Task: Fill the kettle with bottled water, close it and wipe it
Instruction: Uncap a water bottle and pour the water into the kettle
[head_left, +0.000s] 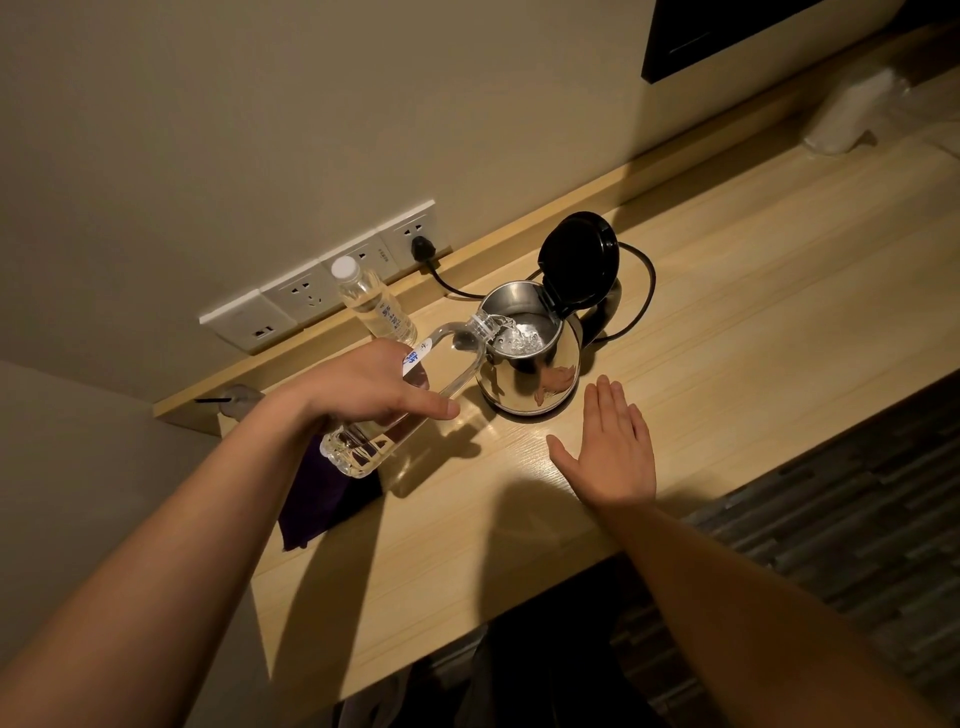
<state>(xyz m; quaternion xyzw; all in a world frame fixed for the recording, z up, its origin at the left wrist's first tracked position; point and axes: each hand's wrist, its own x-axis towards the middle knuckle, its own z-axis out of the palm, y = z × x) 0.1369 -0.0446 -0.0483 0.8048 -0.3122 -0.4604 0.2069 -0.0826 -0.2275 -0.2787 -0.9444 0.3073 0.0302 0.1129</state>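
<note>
A steel kettle (540, 374) stands on the wooden desk (727, 312) with its black lid (579, 260) hinged upright. My left hand (363, 387) grips a clear water bottle (457, 358), tilted with its open neck over the kettle's mouth. Water streams from it into the kettle. My right hand (610, 447) lies flat on the desk, fingers together, just in front of the kettle and holding nothing. A dark purple cloth (322, 499) lies on the desk under my left forearm, partly hidden.
A second capped bottle (371, 299) stands upright behind my left hand, by the wall sockets (311, 299). The kettle's black cord (641, 291) runs from a plug (421, 249) around behind the kettle. A pale wrapped object (847, 114) sits far right.
</note>
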